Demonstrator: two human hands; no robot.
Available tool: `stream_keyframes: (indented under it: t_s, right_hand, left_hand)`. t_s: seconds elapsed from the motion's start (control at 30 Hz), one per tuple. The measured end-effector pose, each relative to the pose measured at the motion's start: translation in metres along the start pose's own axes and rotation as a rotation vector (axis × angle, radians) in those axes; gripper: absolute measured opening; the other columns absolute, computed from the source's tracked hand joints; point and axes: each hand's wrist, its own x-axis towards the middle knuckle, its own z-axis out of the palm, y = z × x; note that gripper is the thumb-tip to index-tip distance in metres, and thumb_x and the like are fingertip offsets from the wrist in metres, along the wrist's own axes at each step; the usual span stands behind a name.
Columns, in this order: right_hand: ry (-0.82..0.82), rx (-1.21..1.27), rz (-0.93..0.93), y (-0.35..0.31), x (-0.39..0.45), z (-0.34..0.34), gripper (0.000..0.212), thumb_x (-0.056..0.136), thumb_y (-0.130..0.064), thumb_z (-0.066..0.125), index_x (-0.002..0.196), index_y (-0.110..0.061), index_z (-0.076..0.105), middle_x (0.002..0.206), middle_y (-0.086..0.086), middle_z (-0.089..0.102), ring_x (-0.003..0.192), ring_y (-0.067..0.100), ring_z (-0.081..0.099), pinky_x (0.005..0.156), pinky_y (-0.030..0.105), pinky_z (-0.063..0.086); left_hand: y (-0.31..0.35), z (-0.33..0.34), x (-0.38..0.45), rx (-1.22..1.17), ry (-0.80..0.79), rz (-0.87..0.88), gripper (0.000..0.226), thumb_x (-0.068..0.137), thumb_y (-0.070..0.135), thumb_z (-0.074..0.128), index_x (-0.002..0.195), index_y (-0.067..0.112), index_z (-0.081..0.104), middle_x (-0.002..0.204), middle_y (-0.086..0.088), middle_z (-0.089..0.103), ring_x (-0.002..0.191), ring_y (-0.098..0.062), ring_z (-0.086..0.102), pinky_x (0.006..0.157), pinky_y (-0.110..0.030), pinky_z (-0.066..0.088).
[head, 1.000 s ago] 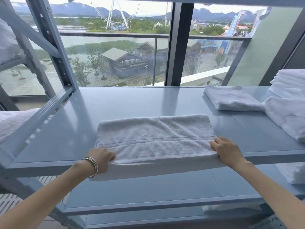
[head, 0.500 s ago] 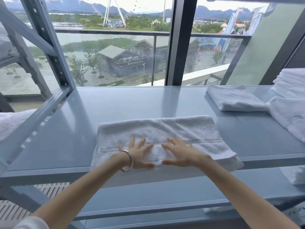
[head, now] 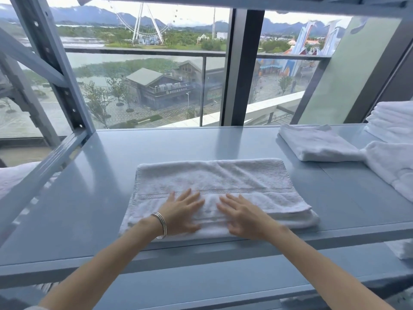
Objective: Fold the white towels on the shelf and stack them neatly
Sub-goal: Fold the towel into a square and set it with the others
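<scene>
Fingers straight and spread, the left hand (head: 182, 214) and right hand (head: 242, 217) are pressed flat, side by side, on one folded white towel (head: 214, 186) at the shelf (head: 93, 189) front edge, with one folded towel (head: 312, 143) seen right of it, beside a stack (head: 395, 121).

One second ago the left hand (head: 182, 214) and the right hand (head: 242, 217) grip the near corners of the white terry towel folded into a long rectangle (head: 214, 186), one at each end. Now both hands lie flat on its middle, close together, fingers straight and spread, pressing on the cloth. Compared with half a second ago, they sit a little nearer to the front edge of the towel. The towel's front part now lies in flatter layers on the grey-blue metal shelf (head: 89, 198).
</scene>
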Motion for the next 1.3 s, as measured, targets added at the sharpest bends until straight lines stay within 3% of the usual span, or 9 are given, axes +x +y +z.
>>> stream_keyframes:
  t_s: [0.17, 0.3, 0.4, 0.7, 0.97, 1.03, 1.1, 1.17, 1.3]
  right_hand:
    - [-0.086, -0.087, 0.153, -0.011, 0.009, -0.007, 0.068, 0.090, -0.002, 0.041, 0.149, -0.007, 0.008, 0.157, 0.012, 0.009, 0.145, 0.023, 0.011, 0.117, 0.037, 0.012]
    - [0.344, -0.069, 0.112, -0.010, 0.004, -0.010, 0.048, 0.076, 0.005, 0.033, 0.111, 0.000, 0.066, 0.108, 0.013, 0.069, 0.102, 0.027, 0.066, 0.074, 0.032, 0.058]
    - [0.515, -0.118, 0.079, -0.021, -0.014, -0.010, 0.045, 0.076, 0.004, 0.035, 0.097, -0.006, 0.074, 0.096, 0.003, 0.073, 0.094, 0.021, 0.069, 0.069, 0.027, 0.056]
    - [0.184, -0.294, 0.197, 0.017, -0.055, 0.007, 0.090, 0.024, 0.015, 0.081, 0.107, -0.015, 0.072, 0.102, 0.011, 0.071, 0.090, 0.025, 0.070, 0.072, 0.038, 0.057]
    - [0.185, -0.365, 0.361, 0.051, -0.096, -0.005, 0.059, 0.056, 0.017, 0.061, 0.106, -0.012, 0.071, 0.098, 0.009, 0.072, 0.085, 0.023, 0.071, 0.071, 0.035, 0.057]
    - [0.095, -0.344, 0.436, 0.051, -0.095, -0.006, 0.089, 0.057, 0.021, 0.071, 0.135, -0.016, 0.047, 0.131, 0.015, 0.056, 0.117, 0.025, 0.058, 0.096, 0.035, 0.047]
    - [-0.164, -0.276, 0.444, 0.052, -0.096, -0.010, 0.088, 0.081, 0.017, 0.048, 0.150, -0.018, 0.006, 0.157, 0.010, 0.009, 0.144, 0.022, 0.015, 0.115, 0.034, 0.017]
    - [-0.415, -0.107, 0.476, 0.050, -0.087, -0.027, 0.079, 0.089, 0.007, 0.036, 0.150, -0.017, -0.007, 0.157, 0.011, -0.011, 0.145, 0.026, -0.006, 0.117, 0.039, 0.005]
    - [-0.267, 0.080, 0.346, 0.026, -0.037, -0.037, 0.065, 0.097, -0.021, 0.044, 0.150, -0.013, 0.008, 0.158, 0.012, -0.002, 0.145, 0.028, -0.001, 0.118, 0.040, 0.006]
  left_hand:
    - [0.012, 0.011, 0.006, 0.060, 0.181, 0.015, 0.050, 0.041, 0.026, 0.076, 0.089, 0.012, 0.072, 0.089, -0.002, 0.072, 0.080, -0.018, 0.071, 0.059, -0.029, 0.058]
    - [0.014, -0.006, -0.005, -0.112, 0.411, -0.068, 0.041, 0.067, 0.011, 0.034, 0.075, 0.017, 0.073, 0.075, 0.006, 0.073, 0.070, -0.012, 0.071, 0.039, -0.020, 0.049]
    - [0.022, -0.013, -0.025, -0.164, 0.469, -0.076, 0.044, 0.069, 0.009, 0.033, 0.079, 0.018, 0.075, 0.084, 0.007, 0.074, 0.082, -0.010, 0.071, 0.045, -0.020, 0.051]
    - [-0.008, 0.016, -0.059, 0.075, 0.228, -0.041, 0.055, 0.068, 0.002, 0.028, 0.118, 0.017, 0.047, 0.107, -0.004, 0.071, 0.093, -0.017, 0.070, 0.069, -0.034, 0.058]
    - [-0.025, 0.025, -0.087, 0.131, 0.215, -0.226, 0.066, 0.048, -0.022, 0.064, 0.107, 0.006, 0.069, 0.104, -0.013, 0.071, 0.085, -0.023, 0.072, 0.049, -0.027, 0.056]
    - [-0.022, 0.016, -0.085, 0.163, 0.120, -0.226, 0.074, 0.065, -0.021, 0.056, 0.134, 0.003, 0.045, 0.135, -0.019, 0.050, 0.117, -0.029, 0.058, 0.085, -0.030, 0.054]
    - [-0.021, 0.002, -0.084, 0.093, -0.241, -0.259, 0.078, 0.084, -0.005, 0.045, 0.149, 0.005, 0.001, 0.155, -0.018, -0.002, 0.145, -0.029, 0.007, 0.117, -0.033, 0.015]
    - [-0.022, -0.024, -0.076, -0.118, -0.549, -0.338, 0.082, 0.091, 0.017, 0.051, 0.149, 0.009, -0.007, 0.154, -0.018, -0.018, 0.144, -0.028, -0.013, 0.118, -0.036, 0.000]
    - [-0.013, -0.040, -0.025, -0.295, -0.339, -0.415, 0.069, 0.096, 0.045, 0.042, 0.151, 0.020, 0.009, 0.157, -0.010, -0.010, 0.144, -0.030, -0.011, 0.117, -0.048, 0.005]
